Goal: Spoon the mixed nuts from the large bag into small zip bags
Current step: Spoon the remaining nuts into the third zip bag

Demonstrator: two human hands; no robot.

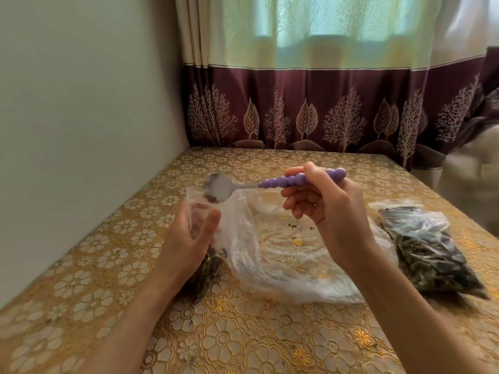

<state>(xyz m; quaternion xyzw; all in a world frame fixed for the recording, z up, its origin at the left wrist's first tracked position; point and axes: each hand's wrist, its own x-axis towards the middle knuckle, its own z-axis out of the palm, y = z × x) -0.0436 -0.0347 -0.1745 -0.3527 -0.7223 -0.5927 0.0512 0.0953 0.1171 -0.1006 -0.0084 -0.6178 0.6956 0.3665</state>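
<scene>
Mid-transfer, by the look of it: right hand (321, 203) clamped round spoon (270, 182), bowl over mouth of small zip bag (208, 238), held open by left hand (189, 236). Large bag (283, 255) nearly empty on surface (243, 341). Next: tip bowl inward, steadily.

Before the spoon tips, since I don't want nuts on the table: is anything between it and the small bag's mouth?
Nothing visible. The spoon, held by the right hand, hovers just above the small bag, whose mouth the left hand holds open. Only clear plastic lies nearby.
</scene>
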